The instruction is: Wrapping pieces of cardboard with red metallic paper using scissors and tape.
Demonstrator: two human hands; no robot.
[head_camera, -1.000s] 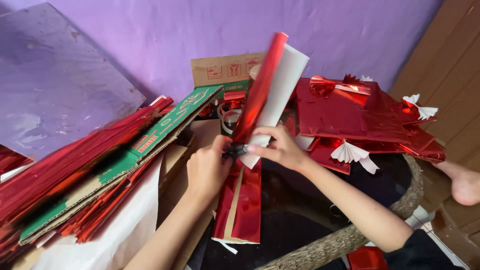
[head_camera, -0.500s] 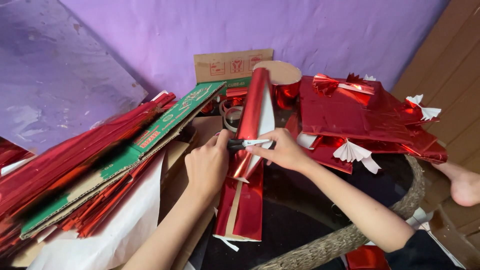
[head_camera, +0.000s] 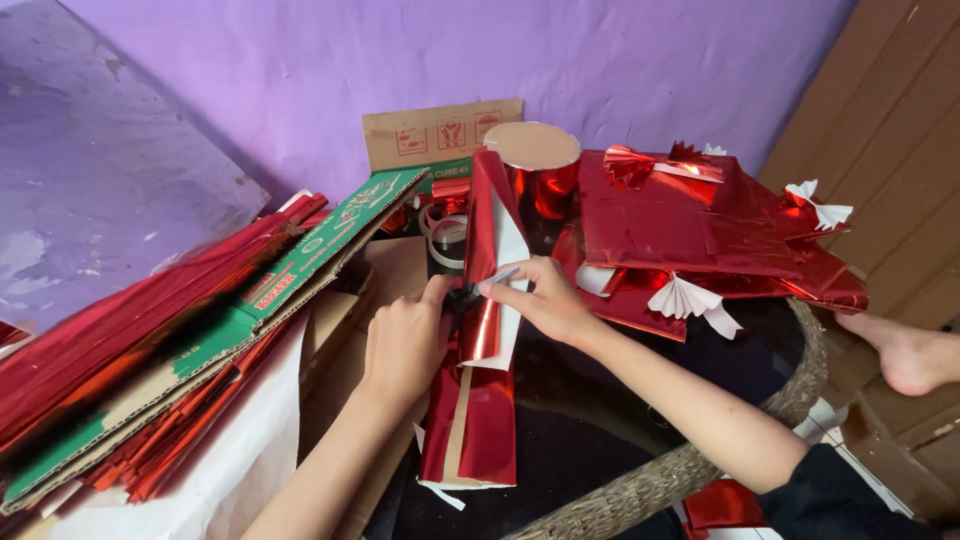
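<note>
While gripping foil (head_camera: 487, 330), right hand (head_camera: 540, 300).

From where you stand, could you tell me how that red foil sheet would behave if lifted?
Probably floppy: the red foil sheet curls around itself between the left hand and right hand. Likely light, being thin with white backing. Its glossy face may be slippery.

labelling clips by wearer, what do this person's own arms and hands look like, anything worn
Both hands are bare: no gloves, rings, watch or bracelet show on the left hand or the right hand. Both forearms are uncovered. A dark, black-looking short sleeve shows on the right upper arm; the left arm's upper part is out of frame.
</note>
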